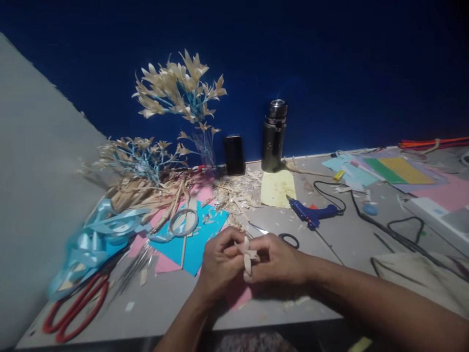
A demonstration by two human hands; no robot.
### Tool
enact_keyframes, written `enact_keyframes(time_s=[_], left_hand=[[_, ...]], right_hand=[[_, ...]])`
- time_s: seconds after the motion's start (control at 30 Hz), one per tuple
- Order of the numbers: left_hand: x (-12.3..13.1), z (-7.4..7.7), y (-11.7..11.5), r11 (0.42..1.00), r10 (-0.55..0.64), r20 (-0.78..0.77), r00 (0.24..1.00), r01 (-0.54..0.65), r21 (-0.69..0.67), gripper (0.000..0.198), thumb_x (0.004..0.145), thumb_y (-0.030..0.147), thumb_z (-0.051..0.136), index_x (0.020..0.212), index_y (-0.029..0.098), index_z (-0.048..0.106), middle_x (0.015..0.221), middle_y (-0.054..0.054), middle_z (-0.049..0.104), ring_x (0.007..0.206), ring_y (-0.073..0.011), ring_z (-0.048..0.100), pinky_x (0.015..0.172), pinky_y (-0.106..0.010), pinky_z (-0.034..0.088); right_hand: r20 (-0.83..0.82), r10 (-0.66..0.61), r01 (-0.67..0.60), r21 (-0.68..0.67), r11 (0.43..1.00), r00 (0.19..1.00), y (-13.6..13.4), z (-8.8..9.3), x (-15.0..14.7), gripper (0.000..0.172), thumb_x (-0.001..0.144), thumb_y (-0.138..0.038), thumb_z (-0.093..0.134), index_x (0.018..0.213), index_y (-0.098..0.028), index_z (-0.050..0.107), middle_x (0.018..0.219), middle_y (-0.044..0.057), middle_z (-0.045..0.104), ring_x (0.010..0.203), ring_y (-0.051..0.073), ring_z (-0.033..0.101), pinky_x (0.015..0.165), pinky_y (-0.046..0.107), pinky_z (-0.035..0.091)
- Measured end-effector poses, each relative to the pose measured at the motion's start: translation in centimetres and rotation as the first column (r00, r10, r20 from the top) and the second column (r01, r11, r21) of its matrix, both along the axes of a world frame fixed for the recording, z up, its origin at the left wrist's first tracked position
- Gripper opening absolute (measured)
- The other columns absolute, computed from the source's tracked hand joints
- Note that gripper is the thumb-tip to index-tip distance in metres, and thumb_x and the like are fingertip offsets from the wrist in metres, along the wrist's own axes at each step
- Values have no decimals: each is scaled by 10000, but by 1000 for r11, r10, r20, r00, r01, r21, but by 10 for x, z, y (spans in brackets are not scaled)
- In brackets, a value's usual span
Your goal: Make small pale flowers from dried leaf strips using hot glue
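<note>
Near the table's front edge, my left hand and my right hand meet around a small cream flower with pointed petals, like dried husk. Fingers of both hands are closed on it, and its underside is hidden. Just beyond my right hand lie small scissors with a black handle. To the left of my hands is a blue paper sheet with a roll of tape on it. A blue glue gun rests on yellow paper to the right.
Finished husk flowers stand in a clear vase at the back. A dark flask and a phone are against the wall. Light blue ribbon, thin wires and red-handled scissors lie left; a power strip lies right.
</note>
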State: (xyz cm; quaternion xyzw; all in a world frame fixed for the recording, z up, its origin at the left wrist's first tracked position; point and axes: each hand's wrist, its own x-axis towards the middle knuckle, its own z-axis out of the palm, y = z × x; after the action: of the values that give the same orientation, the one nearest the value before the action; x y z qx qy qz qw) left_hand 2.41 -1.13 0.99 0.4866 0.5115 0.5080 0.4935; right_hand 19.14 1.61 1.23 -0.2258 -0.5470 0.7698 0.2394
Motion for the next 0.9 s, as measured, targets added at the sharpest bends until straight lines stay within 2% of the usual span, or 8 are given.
enact_keyframes(time_s=[0.07, 0.17, 0.33, 0.47, 0.57, 0.63, 0.77, 0.9], left_hand=[[1, -1, 2, 1000, -4, 27, 1000, 4, 1, 198, 596, 160, 840, 726, 189, 693, 679, 9, 649, 595, -150, 595, 544, -231, 471], [-1, -3, 6, 997, 2, 23, 1000, -3, 79, 184, 655, 161, 817, 822, 193, 746, 755, -14, 679, 668, -167, 625, 608, -252, 501], [-3, -2, 9, 956, 69, -99, 993, -37, 290, 147, 694, 96, 770, 752, 230, 781, 865, -27, 654, 808, -177, 620, 689, -252, 488], [-5, -2, 7, 932, 94, -139, 986, -38, 362, 171, 729, 94, 760, 765, 256, 805, 929, -43, 659, 886, -193, 619, 740, -271, 491], [-7, -3, 6, 944, 70, -96, 993, -35, 329, 149, 719, 95, 769, 688, 239, 791, 926, -46, 657, 866, -193, 621, 755, -288, 492], [-8, -3, 6, 964, 24, -32, 999, -15, 267, 141, 708, 108, 770, 622, 219, 765, 908, -49, 655, 823, -194, 624, 727, -299, 496], [-6, -6, 7, 991, -2, 42, 999, -3, 136, 169, 697, 125, 761, 545, 193, 732, 923, -71, 675, 837, -221, 632, 730, -333, 515], [-4, -15, 9, 999, 1, 53, 999, -3, 52, 99, 690, 146, 771, 604, 196, 768, 990, -83, 710, 836, -225, 631, 750, -361, 530]], right_hand=[[-33, -27, 26, -33, 999, 999, 0, 0, -1, 278, 712, -234, 773, 965, -121, 792, 776, 3, 627, 693, 115, 529, 630, 236, 393], [-85, -88, 81, -86, 993, 992, 2, 1, -1, 255, 690, -226, 805, 925, -132, 774, 825, 18, 663, 738, 124, 579, 652, 228, 431], [-99, -64, 49, -144, 988, 993, 4, 2, 1, 205, 707, -248, 808, 858, -120, 753, 810, 38, 679, 667, 110, 584, 569, 202, 444], [-123, -36, 16, -162, 987, 992, 5, 1, 2, 205, 719, -234, 806, 885, -125, 753, 801, 31, 688, 634, 103, 591, 553, 200, 455], [-143, -33, 10, -154, 988, 989, 7, -1, 1, 279, 702, -220, 827, 952, -112, 764, 829, 47, 702, 674, 111, 608, 573, 205, 452], [-119, -113, 92, -169, 981, 986, 7, -2, 0, 317, 689, -213, 850, 982, -112, 778, 818, 44, 701, 686, 111, 606, 579, 207, 439], [-65, -309, 275, -310, 910, 949, 7, -6, -4, 299, 676, -271, 895, 916, -118, 800, 684, 11, 674, 527, 63, 518, 508, 204, 368], [-67, -352, 295, -412, 862, 934, 7, -6, -8, 322, 579, -273, 959, 764, -106, 756, 622, 2, 660, 500, 67, 539, 528, 213, 411]])
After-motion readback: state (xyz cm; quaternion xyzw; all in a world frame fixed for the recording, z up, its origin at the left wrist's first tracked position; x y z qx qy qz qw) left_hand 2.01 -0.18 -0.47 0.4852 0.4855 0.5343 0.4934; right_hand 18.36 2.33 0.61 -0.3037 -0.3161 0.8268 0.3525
